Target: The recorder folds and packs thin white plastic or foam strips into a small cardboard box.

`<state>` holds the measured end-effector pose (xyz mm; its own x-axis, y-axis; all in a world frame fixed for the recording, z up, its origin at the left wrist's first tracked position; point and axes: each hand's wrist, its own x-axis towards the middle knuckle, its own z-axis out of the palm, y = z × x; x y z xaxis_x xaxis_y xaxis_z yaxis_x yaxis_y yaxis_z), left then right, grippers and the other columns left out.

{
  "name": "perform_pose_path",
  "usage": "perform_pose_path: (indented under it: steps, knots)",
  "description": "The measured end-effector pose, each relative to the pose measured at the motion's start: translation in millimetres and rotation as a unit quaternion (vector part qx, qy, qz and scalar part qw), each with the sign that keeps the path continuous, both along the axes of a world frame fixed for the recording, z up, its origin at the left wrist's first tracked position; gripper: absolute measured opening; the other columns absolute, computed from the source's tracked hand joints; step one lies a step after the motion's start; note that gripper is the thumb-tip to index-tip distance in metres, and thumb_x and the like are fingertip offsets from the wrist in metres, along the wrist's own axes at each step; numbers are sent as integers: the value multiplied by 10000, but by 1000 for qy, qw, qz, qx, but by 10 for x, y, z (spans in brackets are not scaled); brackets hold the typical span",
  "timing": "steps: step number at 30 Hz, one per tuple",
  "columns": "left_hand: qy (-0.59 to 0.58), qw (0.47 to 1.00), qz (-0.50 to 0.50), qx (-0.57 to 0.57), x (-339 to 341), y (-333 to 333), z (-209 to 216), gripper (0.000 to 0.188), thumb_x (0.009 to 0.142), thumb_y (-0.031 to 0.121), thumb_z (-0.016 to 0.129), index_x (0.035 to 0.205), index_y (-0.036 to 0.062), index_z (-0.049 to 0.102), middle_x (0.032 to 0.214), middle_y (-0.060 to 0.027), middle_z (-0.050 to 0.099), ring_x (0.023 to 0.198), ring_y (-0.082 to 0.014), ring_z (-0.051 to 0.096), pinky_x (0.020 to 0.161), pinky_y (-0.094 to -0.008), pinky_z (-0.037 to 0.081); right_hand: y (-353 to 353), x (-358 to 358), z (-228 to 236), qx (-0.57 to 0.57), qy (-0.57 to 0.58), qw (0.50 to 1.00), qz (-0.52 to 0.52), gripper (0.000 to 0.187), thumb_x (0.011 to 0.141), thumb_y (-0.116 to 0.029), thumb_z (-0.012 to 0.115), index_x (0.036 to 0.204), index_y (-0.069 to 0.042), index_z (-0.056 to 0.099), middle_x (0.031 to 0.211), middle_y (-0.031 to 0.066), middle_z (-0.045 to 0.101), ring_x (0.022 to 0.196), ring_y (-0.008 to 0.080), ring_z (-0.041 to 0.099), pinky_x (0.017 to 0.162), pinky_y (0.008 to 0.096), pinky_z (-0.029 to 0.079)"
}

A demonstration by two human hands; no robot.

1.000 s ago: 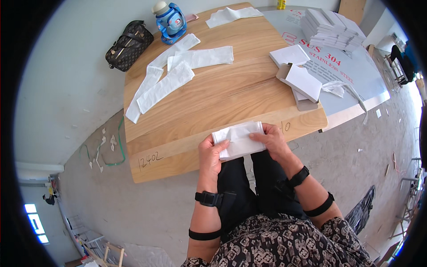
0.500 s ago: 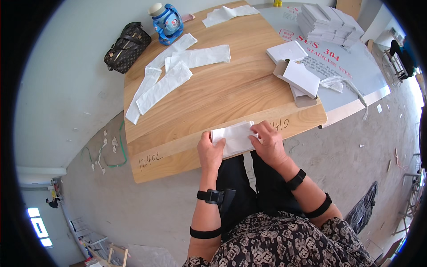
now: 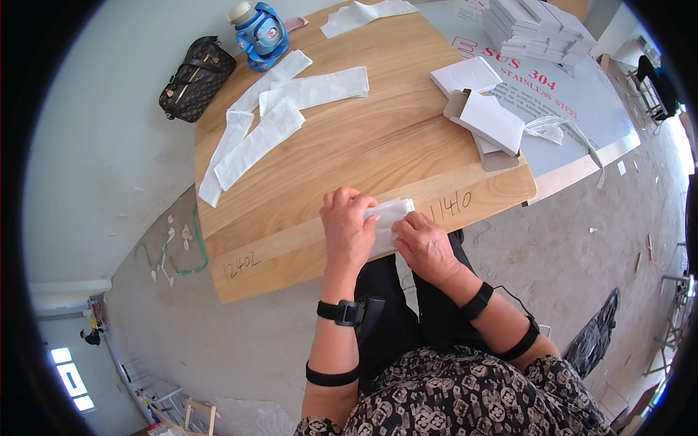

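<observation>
At the near edge of the wooden table (image 3: 378, 138), a small folded white sheet (image 3: 391, 209), thin and soft-looking, lies between my two hands. My left hand (image 3: 349, 229) grips its left side, fingers curled over the top. On the right side of the sheet, my right hand (image 3: 427, 249) pinches it with thumb and fingers drawn together. Farther off to the left, several flat white strips (image 3: 258, 142) of similar look overlap one another, and a separate white strip (image 3: 363, 16) lies at the far edge.
A blue bottle (image 3: 260, 40) in a carrier and a dark patterned handbag (image 3: 200, 80) are at the far left. White boxes (image 3: 493, 120), one with its flap open, lie on the right beside crumpled clear plastic (image 3: 545, 129). Stacked white boxes (image 3: 538, 33) stand on a grey sheet-covered surface (image 3: 582, 134).
My left hand has shifted up and over the sheet's left part, covering more of it. My right hand has moved slightly left and down. The sheet now shows narrower between them.
</observation>
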<state>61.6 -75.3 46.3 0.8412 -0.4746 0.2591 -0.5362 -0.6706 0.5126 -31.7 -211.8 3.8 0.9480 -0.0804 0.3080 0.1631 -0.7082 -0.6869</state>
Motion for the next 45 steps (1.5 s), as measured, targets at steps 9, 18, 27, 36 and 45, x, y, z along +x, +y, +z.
perform_pose_path:
  steps: [9, 18, 27, 36, 45]
  knots:
    - [78, 996, -42, 29, 101, -157, -140, 255, 623, 45, 774, 847, 108, 670, 981, -43, 537, 1017, -266, 471, 872, -413, 364, -8, 1, 33, -7, 6, 1000, 8, 188, 731, -70, 669, 858, -58, 531, 860, 112, 525, 820, 318, 578, 695, 408, 494]
    - [71, 996, -46, -7, 82, -163, -189, 255, 620, 38, 767, 847, 100, 670, 964, -36, 548, 1014, -269, 476, 874, -411, 365, -4, -3, 39, -26, -2, 1000, 5, 180, 742, -80, 671, 855, -65, 532, 853, 97, 517, 811, 297, 579, 689, 387, 498]
    - [34, 998, -38, -22, 9, -163, -250, 247, 611, 8, 751, 817, 97, 647, 915, -36, 560, 968, -268, 499, 847, -410, 384, 2, -7, 40, -23, 5, 1000, -1, 205, 725, -72, 687, 870, -64, 543, 862, 97, 523, 817, 292, 579, 689, 383, 498]
    - [-10, 997, -66, -31, -23, -158, -278, 180, 638, -11, 674, 760, 95, 595, 828, -25, 588, 935, -266, 522, 806, -405, 387, 9, -3, 33, -32, -3, 999, -5, 172, 731, -58, 662, 858, -58, 547, 843, 101, 526, 804, 290, 582, 680, 380, 500]
    - [-25, 997, -71, -33, -71, -173, -253, 133, 661, 8, 663, 740, 102, 613, 767, 0, 596, 863, -243, 545, 747, -382, 375, 12, -4, 7, -42, -22, 999, -12, 119, 737, -56, 625, 826, -54, 546, 827, 94, 528, 790, 278, 583, 664, 374, 502]
